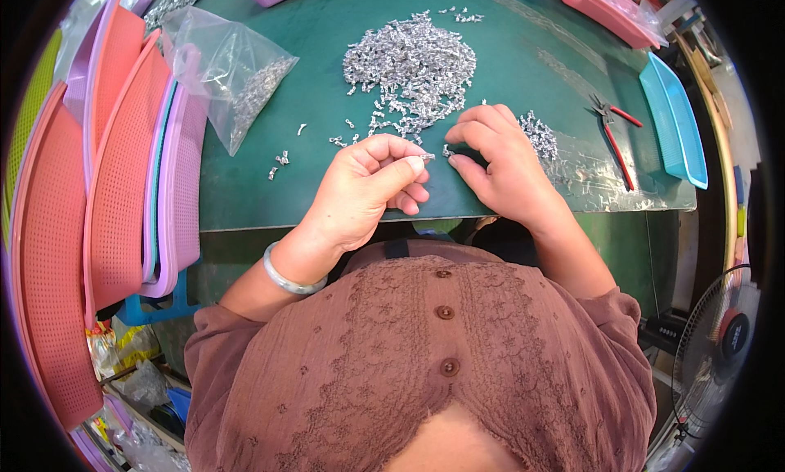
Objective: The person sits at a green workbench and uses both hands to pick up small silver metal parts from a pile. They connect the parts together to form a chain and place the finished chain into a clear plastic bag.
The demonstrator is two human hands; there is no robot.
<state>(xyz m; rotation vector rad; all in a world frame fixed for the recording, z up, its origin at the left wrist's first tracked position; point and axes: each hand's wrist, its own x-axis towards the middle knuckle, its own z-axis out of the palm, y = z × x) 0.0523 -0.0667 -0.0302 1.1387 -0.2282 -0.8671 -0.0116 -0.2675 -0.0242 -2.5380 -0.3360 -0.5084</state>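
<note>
Over the table's near edge, my left hand [376,173] pinches a small silvery metal part [428,156] between thumb and forefinger. Just to its right, my right hand [499,161] has another small metal part [447,150] between the tips of its thumb and forefinger. A slight gap separates the two parts. Beyond my hands lies a large heap of the same silvery parts [409,63], with loose ones trailing toward me. A smaller pile of metal parts [539,135] lies right beside my right hand. Their exact shape is too small to make out.
Red-handled pliers [609,132] lie open on the green table [319,30] at right, near a blue tray [672,120]. Stacked pink and purple baskets [123,169] crowd the left side. Next to them rests a clear bag [233,71] of parts. A fan [719,341] stands lower right.
</note>
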